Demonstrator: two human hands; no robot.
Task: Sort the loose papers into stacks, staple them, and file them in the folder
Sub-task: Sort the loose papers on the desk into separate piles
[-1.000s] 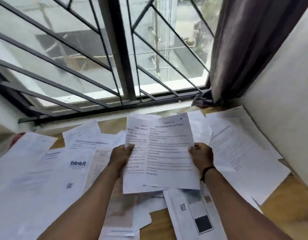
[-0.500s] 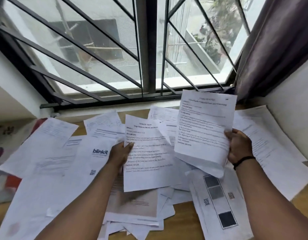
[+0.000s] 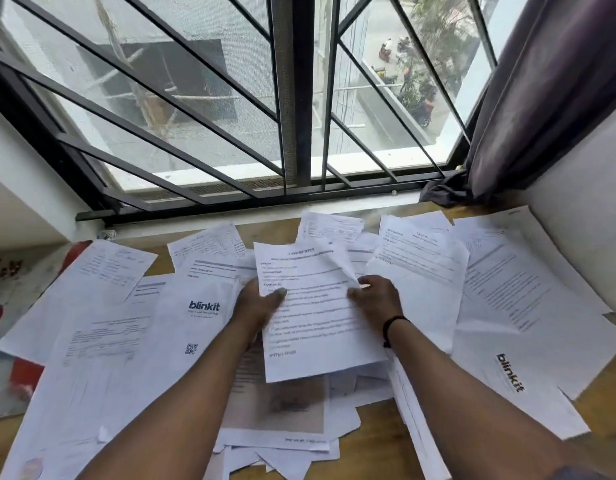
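Both hands are on one printed sheet (image 3: 317,313) in the middle of the mess: the left hand (image 3: 261,301) pinches its left edge with the thumb on top, and the right hand (image 3: 376,297) grips the right edge where the paper's upper corner is curling over. The sheet sits lifted above the pile of loose papers (image 3: 102,327) spread all over the wooden table (image 3: 376,441). A sheet with a blinkit logo (image 3: 204,306) lies just left of the left hand, another blinkit sheet (image 3: 511,372) off to the right. Barred window (image 3: 292,98) straight ahead, purple curtain (image 3: 542,98) on the right.
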